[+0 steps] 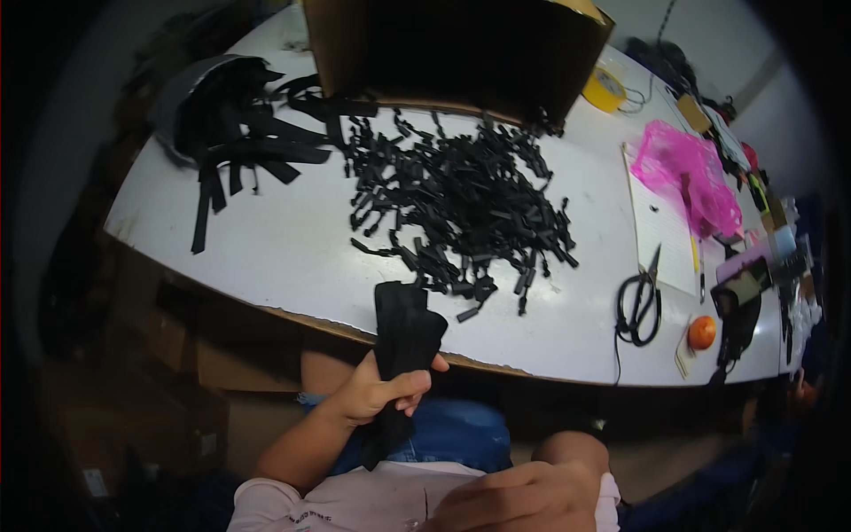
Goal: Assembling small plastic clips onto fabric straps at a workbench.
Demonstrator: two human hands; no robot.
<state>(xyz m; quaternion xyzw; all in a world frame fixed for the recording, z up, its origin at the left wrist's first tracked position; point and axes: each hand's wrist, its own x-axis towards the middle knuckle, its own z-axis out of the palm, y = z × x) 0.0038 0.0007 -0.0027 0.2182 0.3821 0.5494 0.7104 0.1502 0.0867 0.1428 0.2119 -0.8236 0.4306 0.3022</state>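
As the black strips (408, 324) seemed soft and light, your left hand (386, 392) clasped their middle; your right hand's (536, 496) closure was unclear.

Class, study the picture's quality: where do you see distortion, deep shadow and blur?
Head view: the table's near edge bows, and the corners fall to black; head view: the cardboard box's interior is too dark to read; head view: the right hand looks smeared, the left hand crisper.
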